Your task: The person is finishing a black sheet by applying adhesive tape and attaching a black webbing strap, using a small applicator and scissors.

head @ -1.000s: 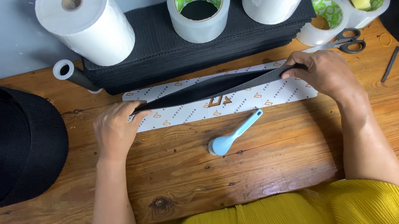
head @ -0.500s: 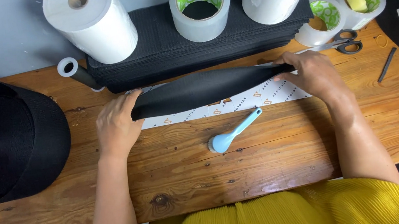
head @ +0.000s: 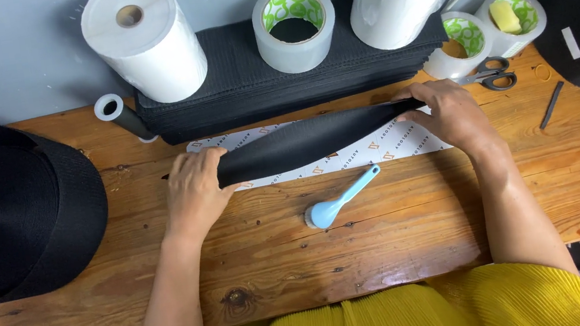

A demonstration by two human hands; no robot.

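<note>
- We see a plain black fabric strip point(head: 310, 141), matte and unpatterned.
- Under it lies a white sheet point(head: 408, 140) printed with small orange-brown marks in rows.
- We note a light blue brush point(head: 340, 200) with pale bristles.
- The wooden table point(head: 392, 247) is warm orange-brown, with dark knots and grain lines.
- The big webbing roll point(head: 6, 214) is solid black, like the stack of black pieces point(head: 278, 81).
- Two paper rolls point(head: 144, 40) are white.
- The tape roll point(head: 294, 30) is cloudy clear, its core green with white rings.
- Our garment point(head: 403, 321) is yellow and finely pleated.
- The scissors point(head: 489, 76) have black handles.
</note>
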